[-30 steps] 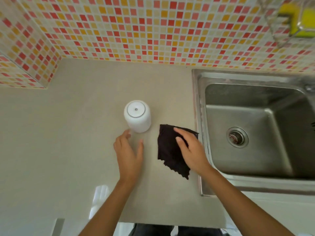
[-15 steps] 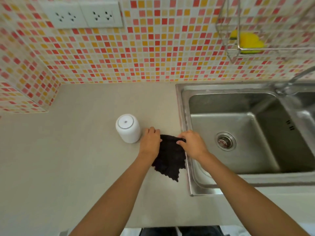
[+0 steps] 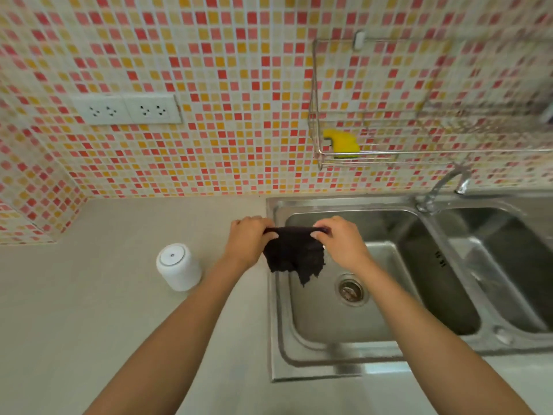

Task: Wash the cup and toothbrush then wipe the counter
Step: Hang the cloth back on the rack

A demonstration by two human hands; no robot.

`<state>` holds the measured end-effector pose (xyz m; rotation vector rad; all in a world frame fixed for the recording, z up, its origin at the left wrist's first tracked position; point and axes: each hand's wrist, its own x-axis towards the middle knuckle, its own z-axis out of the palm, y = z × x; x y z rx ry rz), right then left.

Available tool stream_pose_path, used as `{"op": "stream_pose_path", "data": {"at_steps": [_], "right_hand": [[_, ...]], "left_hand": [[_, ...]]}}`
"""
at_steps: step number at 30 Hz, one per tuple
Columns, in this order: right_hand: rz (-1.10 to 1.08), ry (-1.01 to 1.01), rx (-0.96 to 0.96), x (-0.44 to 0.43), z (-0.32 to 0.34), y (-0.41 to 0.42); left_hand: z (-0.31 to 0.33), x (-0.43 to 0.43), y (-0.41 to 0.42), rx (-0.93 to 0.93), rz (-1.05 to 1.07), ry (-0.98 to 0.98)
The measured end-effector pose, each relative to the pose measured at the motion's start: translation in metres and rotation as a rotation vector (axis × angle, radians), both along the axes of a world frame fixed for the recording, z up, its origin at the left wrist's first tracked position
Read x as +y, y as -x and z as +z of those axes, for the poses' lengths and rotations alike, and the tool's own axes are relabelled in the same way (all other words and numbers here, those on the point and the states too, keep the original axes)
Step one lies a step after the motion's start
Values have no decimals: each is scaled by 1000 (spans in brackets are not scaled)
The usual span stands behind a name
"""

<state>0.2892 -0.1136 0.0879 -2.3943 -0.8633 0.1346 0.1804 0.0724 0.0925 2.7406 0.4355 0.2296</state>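
The dark cloth (image 3: pixel 294 256) is up off the worktop (image 3: pixel 89 324) now, your left hand (image 3: pixel 248 241) and right hand (image 3: pixel 341 244) each pinching a top corner over the sink (image 3: pixel 276 354). The cup (image 3: pixel 179 266) stands inverted nearby; wiping seems next.

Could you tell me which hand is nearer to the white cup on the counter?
The left hand, just right of the cup, gripping one end of the dark cloth. The right hand grips the other end, farther right, over the sink.
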Motion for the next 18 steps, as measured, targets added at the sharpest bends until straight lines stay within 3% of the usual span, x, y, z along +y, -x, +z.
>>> {"op": "stream_pose_path", "data": {"at_steps": [7, 10, 18], "right_hand": [[-14, -160, -28, -77, 82, -68], [-29, -265, -50, -103, 113, -103], [-81, -419, -93, -128, 177, -188]], "left_hand": [[74, -66, -68, -248, -90, 53], [105, -90, -98, -360, -86, 189], [161, -121, -187, -441, -85, 254]]}}
